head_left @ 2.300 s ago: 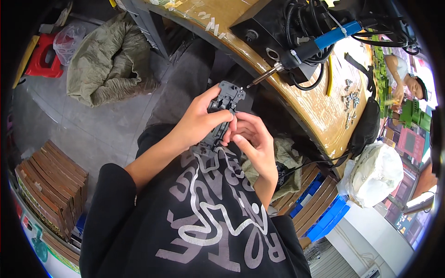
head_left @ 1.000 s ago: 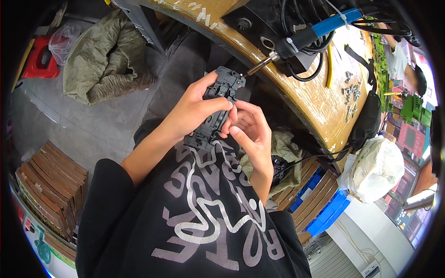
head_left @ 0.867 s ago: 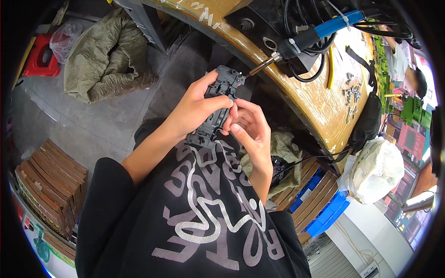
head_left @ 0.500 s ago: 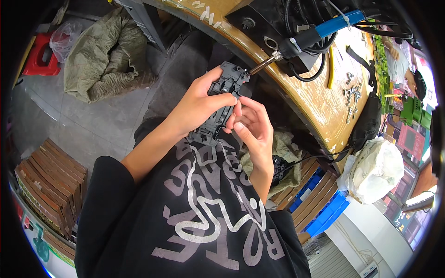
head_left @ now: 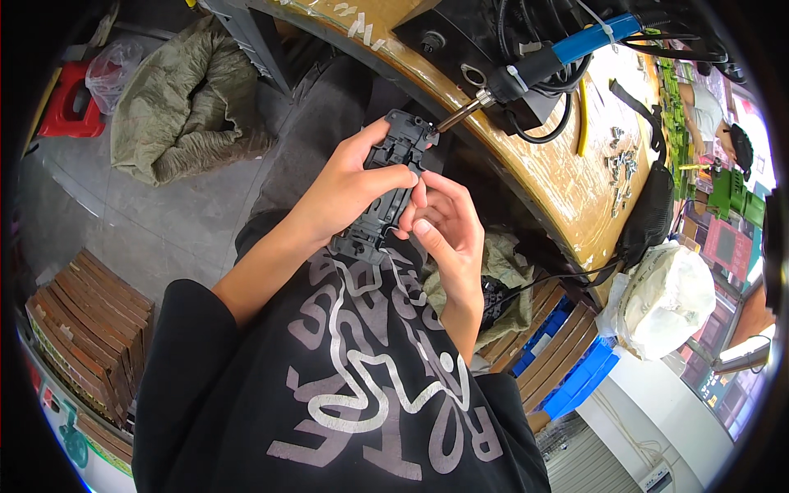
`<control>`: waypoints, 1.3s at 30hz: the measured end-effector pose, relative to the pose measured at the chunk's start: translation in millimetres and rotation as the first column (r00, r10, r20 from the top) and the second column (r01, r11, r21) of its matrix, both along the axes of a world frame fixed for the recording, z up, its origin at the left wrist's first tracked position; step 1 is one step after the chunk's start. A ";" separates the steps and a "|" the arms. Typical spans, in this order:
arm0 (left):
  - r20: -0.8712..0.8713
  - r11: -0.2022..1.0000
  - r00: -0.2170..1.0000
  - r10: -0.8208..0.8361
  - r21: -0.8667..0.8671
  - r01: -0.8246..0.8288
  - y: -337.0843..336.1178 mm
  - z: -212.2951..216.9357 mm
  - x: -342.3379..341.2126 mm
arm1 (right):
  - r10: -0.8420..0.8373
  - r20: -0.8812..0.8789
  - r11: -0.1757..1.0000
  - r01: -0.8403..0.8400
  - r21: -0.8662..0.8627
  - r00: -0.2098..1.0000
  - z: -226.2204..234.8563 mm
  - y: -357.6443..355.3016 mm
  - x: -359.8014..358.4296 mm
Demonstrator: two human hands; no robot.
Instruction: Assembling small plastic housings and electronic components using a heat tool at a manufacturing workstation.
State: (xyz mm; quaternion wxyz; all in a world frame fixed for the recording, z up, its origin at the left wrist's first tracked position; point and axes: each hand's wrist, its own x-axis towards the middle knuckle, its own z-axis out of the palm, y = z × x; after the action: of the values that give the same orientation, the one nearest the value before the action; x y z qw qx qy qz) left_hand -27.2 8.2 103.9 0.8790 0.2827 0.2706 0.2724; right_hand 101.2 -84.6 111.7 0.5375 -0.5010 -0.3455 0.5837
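Observation:
My left hand grips a long black plastic chassis with moulded ribs and slots, its thumb lying across the top. The chassis is tilted, held above my lap in front of the bench edge. My right hand has its fingers curled against the right edge of the chassis, close to my left thumb; the palm side is partly hidden. A soldering iron with a blue and black handle is fixed over the bench, pointing down to the left. Its metal tip meets or nearly meets the upper right corner of the chassis; contact is too small to tell.
Small metal parts lie on the film-covered bench. Black cables hang around the iron. A white plastic bag is at right. Stacked brown boards stand left, near a green-grey sack and red stool.
The bench and soldering iron have shifted slightly left in view, so the tip sits a little lower over the chassis corner. My hands keep nearly the same hold.

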 end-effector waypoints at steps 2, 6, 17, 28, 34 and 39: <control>0.001 1.000 1.000 0.004 -0.004 -0.004 0.4 1.4 -0.2 | 0.006 -0.011 1.000 -0.006 -0.001 1.000 0.6 0.4 1.1; -0.003 1.000 1.000 -0.008 -0.013 0.008 1.6 0.1 0.1 | -0.005 -0.023 1.000 0.005 0.000 1.000 1.9 1.1 0.8; -0.024 1.000 1.000 0.010 -0.004 -0.010 -2.2 -2.0 1.1 | -0.033 0.047 0.999 0.033 -0.008 0.998 3.5 0.5 -1.8; -0.012 1.000 1.000 0.000 -0.022 0.000 -7.8 0.8 -3.0 | -0.043 0.014 0.999 0.043 -0.022 0.999 -1.0 -5.3 -5.4; 0.002 1.000 1.000 0.000 -0.008 0.000 -7.7 2.0 -1.7 | 0.010 -0.024 1.000 -0.009 0.026 1.000 -2.0 -6.7 -0.5; -0.014 1.000 1.000 -0.005 -0.017 0.004 -4.7 2.1 -2.8 | 0.011 -0.043 0.999 -0.009 0.036 0.999 -4.4 -4.1 -0.6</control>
State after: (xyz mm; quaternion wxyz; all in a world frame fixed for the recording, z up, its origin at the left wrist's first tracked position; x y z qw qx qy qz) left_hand -30.0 3.6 106.0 0.8801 0.2779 0.2782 0.2663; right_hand 100.6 -88.7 107.3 0.5507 -0.4769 -0.3465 0.5910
